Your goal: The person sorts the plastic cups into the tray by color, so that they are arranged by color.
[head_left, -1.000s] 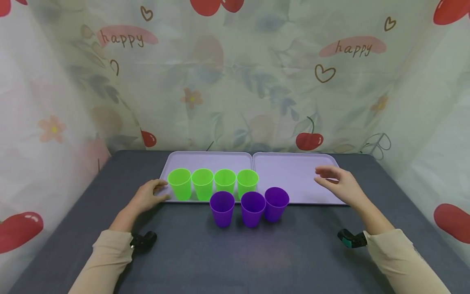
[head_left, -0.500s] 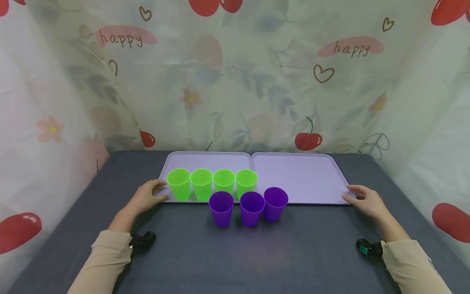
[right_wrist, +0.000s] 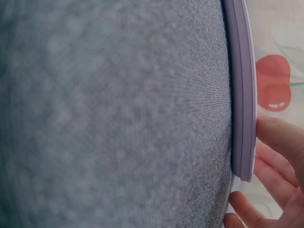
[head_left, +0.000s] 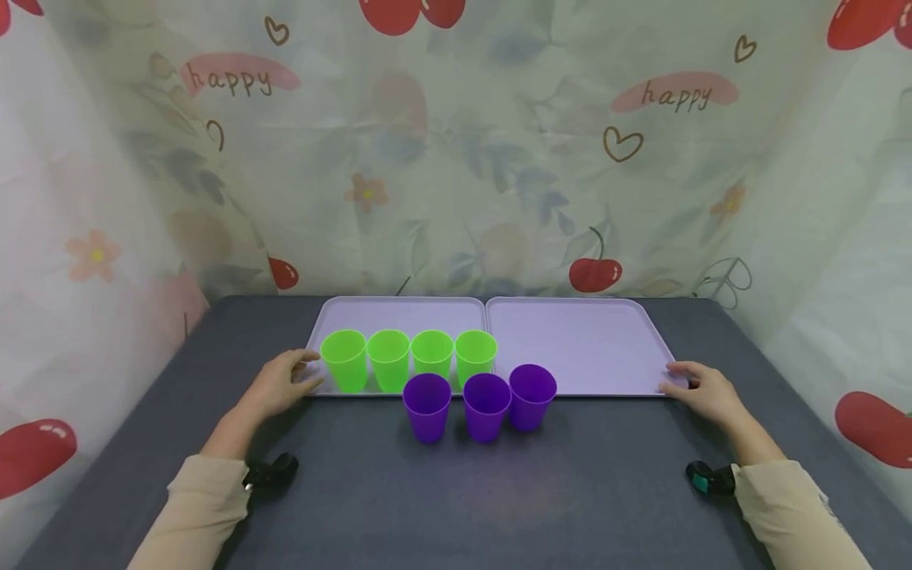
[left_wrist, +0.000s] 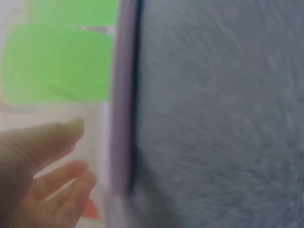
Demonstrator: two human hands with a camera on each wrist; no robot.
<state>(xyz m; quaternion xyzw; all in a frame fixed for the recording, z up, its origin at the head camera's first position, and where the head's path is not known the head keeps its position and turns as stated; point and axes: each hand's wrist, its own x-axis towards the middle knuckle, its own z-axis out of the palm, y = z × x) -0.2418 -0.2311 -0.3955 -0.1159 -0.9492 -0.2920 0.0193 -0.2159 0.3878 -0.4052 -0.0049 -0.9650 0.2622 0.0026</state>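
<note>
Well, in the head view the left hand (head_left: pixel 279 384) has relaxed, parted fingers at the left tray (head_left: pixel 402 311), with four upright green cups (head_left: pixel 389 364) in a row inward of the fingertips and three upright purple cups (head_left: pixel 487 410) between the two hands. The right hand (head_left: pixel 712 393) has loosely spread fingers at the outer near corner of the right tray (head_left: pixel 573 340). In the left wrist view, a green cup stands just beside the thumb tip. In the right wrist view, thumb and fingers are apart, the thumb at the rim.

Four green cups (head_left: pixel 388 366), three purple (head_left: pixel 487 416), two trays (head_left: pixel 577 340)
</note>
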